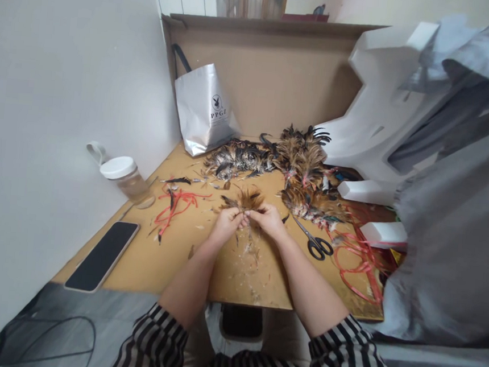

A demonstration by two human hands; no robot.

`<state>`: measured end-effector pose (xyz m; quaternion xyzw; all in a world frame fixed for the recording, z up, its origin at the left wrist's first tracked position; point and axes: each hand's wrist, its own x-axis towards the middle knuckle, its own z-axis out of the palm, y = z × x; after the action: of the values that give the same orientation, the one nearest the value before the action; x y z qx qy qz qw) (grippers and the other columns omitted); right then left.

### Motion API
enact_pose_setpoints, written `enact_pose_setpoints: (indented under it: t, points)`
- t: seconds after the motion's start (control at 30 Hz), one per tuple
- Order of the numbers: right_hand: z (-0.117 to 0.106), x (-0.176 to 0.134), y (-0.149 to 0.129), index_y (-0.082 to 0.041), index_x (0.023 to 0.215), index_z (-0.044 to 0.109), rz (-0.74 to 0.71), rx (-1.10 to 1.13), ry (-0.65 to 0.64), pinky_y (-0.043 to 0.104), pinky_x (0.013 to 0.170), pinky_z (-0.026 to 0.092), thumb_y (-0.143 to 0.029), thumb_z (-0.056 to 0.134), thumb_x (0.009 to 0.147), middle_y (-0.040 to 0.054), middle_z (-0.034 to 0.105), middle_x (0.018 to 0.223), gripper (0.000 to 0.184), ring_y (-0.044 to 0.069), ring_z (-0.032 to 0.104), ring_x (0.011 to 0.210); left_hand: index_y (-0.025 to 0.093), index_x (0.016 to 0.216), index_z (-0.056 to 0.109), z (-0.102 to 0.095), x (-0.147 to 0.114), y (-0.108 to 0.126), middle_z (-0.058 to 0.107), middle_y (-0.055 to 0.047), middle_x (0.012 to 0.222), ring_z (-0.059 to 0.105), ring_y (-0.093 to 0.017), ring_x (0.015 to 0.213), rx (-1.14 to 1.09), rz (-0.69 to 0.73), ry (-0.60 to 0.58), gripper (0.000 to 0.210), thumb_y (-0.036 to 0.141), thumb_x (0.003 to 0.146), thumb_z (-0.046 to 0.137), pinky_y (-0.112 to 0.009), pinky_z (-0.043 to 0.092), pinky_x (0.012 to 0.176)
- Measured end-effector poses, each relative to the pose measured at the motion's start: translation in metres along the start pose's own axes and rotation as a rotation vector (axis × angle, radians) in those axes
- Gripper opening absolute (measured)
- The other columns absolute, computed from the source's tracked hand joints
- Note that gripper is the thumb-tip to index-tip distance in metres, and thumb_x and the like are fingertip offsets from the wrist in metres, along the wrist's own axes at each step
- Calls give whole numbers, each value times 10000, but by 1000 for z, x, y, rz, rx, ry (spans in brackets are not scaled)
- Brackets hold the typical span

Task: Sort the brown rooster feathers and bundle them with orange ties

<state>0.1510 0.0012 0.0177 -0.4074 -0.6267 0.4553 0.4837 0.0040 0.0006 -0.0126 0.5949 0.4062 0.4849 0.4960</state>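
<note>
My left hand point(226, 225) and right hand point(268, 220) both pinch the feather bunch point(249, 197) mid-table point(274, 277); I judge it light, soft and easily bent, best gripped low at its base

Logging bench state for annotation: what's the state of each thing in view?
Feather bunch: pinched by left hand and right hand
Scissors: lying flat, unheld
Phone: face up, screen dark
Jar: upright, lid on
Silver bag: standing, handle up
Red strips: loose, tangled
Feather clumps: heaped
</note>
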Motion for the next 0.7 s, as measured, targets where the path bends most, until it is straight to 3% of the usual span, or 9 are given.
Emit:
enact_pose_setpoints:
  t: [0.23, 0.43, 0.6, 0.7]
  points:
    - [6, 0, 0, -164, 594, 603, 35, 74, 19, 262, 587, 408, -368, 660, 618, -7, 589, 559, 213, 125, 521, 543, 121, 608, 602, 1, -1, 2, 573, -18, 513, 500, -76, 440, -11, -49, 15, 211, 297, 723, 585, -187, 402, 454]
    - [8, 1, 4, -169, 743, 610, 57, 184, 210, 242, 582, 399, -382, 660, 628, -13, 591, 641, 247, 106, 501, 559, 118, 621, 598, 1, 1, 6, 577, -24, 528, 488, -73, 433, -67, -69, 123, 211, 299, 726, 575, -192, 382, 450]
    - [11, -7, -13, -162, 790, 615, -90, 65, 390, 253, 619, 417, -381, 607, 681, 22, 608, 707, 244, 121, 521, 622, 118, 618, 586, -6, 5, 7, 571, -21, 524, 475, -70, 425, -156, -101, 231, 221, 316, 717, 584, -197, 363, 449]
    - [27, -15, -29, -173, 748, 611, -141, 46, 357, 255, 618, 421, -353, 589, 701, 16, 605, 671, 187, 121, 524, 610, 125, 619, 583, -10, 8, 3, 566, -9, 533, 473, -76, 443, -188, -96, 258, 203, 305, 712, 582, -207, 365, 465]
